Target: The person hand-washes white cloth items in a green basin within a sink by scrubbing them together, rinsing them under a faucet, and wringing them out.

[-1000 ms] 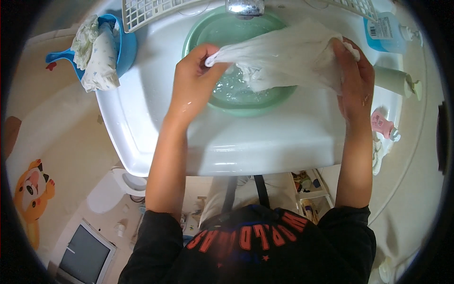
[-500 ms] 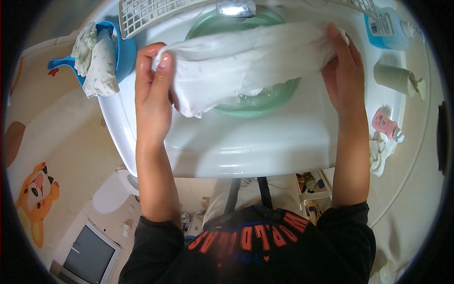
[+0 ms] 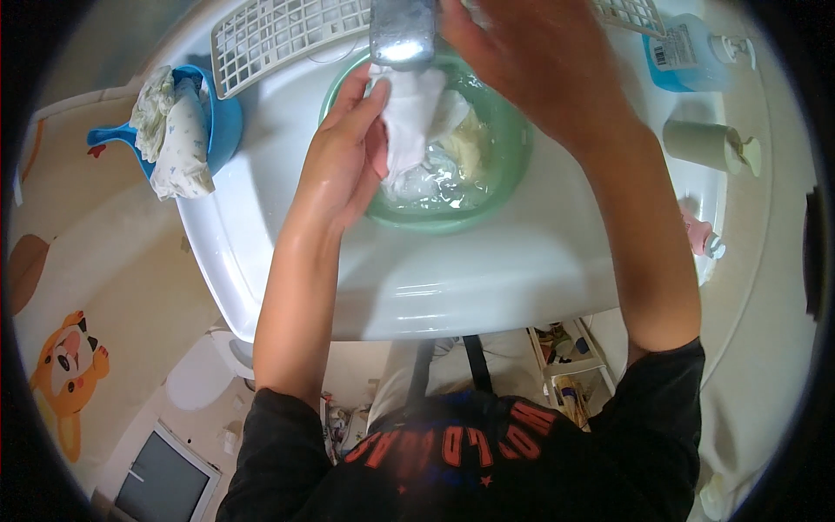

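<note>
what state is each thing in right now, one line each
left hand: closed on the white cloth
right hand: beside the faucet, fingers partly out of frame
white cloth: gathered, hanging over the basin
green basin: holding water and soaked cloths
faucet: over the basin; running or off, cannot tell
blue dipper: filled with cloths, some over its rim
pink bottle: capped, partly hidden
</note>
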The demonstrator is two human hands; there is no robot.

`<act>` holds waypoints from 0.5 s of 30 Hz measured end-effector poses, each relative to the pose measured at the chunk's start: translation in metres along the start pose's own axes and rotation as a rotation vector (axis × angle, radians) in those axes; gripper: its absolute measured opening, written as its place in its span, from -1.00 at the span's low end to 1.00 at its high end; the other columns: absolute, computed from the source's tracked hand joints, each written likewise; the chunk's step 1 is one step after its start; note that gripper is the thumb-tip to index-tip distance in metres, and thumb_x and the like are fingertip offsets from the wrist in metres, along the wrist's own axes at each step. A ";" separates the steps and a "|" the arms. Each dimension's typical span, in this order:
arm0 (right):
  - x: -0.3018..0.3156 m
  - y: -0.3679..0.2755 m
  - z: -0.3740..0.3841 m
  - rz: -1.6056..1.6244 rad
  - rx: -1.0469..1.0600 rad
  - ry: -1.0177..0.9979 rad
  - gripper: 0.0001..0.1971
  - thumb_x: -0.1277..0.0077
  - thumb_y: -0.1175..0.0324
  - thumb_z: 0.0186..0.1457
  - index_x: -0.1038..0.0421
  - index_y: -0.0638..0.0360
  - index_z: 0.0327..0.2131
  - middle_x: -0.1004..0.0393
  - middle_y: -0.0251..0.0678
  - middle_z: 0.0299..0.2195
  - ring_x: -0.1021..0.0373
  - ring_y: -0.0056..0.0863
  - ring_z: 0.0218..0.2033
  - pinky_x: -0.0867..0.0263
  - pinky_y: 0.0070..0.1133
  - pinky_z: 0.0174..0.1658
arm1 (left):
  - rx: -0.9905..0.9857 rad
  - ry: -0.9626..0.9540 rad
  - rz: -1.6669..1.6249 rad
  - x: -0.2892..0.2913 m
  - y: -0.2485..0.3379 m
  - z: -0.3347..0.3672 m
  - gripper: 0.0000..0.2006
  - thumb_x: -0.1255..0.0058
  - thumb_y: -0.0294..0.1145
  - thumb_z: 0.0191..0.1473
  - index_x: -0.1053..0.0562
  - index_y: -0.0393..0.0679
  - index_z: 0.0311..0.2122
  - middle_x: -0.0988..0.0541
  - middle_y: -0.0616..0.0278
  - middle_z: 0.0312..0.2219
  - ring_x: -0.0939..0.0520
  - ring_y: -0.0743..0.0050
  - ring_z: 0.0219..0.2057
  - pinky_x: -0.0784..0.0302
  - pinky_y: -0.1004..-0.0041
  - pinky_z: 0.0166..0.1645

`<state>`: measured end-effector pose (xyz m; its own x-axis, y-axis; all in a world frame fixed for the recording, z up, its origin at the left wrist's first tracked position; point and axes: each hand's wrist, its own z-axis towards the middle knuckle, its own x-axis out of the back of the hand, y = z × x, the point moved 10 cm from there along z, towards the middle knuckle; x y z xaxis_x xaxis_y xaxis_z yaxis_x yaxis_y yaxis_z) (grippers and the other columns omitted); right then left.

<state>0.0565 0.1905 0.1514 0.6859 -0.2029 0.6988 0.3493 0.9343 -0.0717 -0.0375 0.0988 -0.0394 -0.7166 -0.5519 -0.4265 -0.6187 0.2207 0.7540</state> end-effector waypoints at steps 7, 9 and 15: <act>-0.017 0.010 0.019 0.087 0.171 0.086 -0.88 -0.05 0.63 -0.13 -0.44 0.25 -0.43 -0.52 -0.15 -0.41 -0.50 -0.28 -0.29 -0.43 -0.51 -0.10 | -0.001 -0.145 0.120 -0.027 0.004 0.024 -0.80 0.23 -0.34 0.23 -0.36 -0.10 -0.09 -0.41 0.40 -0.56 -0.30 0.75 -0.68 -0.17 0.70 -0.60; -0.012 0.006 0.024 0.060 0.199 0.058 -0.88 -0.08 0.63 -0.18 -0.43 0.25 -0.47 -0.51 -0.16 -0.49 -0.50 -0.27 -0.41 -0.44 -0.53 -0.28 | -0.017 -0.132 0.129 -0.022 0.006 0.026 -0.82 0.20 -0.34 0.21 -0.37 -0.10 -0.12 -0.40 0.40 -0.57 -0.27 0.75 -0.71 -0.15 0.70 -0.61; -0.010 0.010 0.024 0.274 0.205 0.070 -0.87 -0.13 0.62 -0.23 -0.42 0.27 -0.50 -0.46 -0.14 -0.58 -0.45 -0.30 -0.54 -0.36 -0.48 -0.48 | -0.017 -0.097 0.278 -0.027 0.019 0.013 -0.77 0.09 -0.38 0.12 -0.40 -0.09 -0.09 -0.43 0.44 -0.53 -0.30 0.81 -0.61 -0.18 0.73 -0.53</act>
<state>0.0380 0.2091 0.1609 0.7810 0.0504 0.6225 0.0160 0.9948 -0.1006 -0.0339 0.1286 -0.0200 -0.8857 -0.3926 -0.2479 -0.3898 0.3386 0.8564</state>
